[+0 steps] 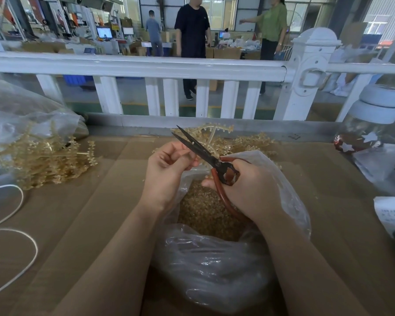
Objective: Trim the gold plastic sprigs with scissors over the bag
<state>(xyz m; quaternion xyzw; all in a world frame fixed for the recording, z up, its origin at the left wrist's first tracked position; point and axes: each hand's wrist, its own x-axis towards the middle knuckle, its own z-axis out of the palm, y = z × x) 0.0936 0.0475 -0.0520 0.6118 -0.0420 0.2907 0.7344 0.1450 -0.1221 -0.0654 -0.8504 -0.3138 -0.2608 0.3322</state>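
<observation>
The right hand (244, 188) is curled around the red handles of the scissors (205, 153). The dark blades point up and away from that hand, toward the left hand, and they are a little bit apart at the tips. The left hand (167, 169) has its fingers bent in, pinching a thin piece of gold sprig (211, 135) right by the blades. The sprig sticks up just behind the scissors.

Both hands are close together, above the open clear bag (214, 265). The bag sits on the brown bench (89, 201), right under the hands. Inside it is a heap of small gold bits (205, 215).

More gold sprigs lie in a pile (43, 160) on the bench, far off to the left of the left hand. Another bunch (249, 142) lies just past the right hand. A white cord (21, 224) loops on the bench left of the left arm. A white fence (192, 67) stands beyond the hands.
</observation>
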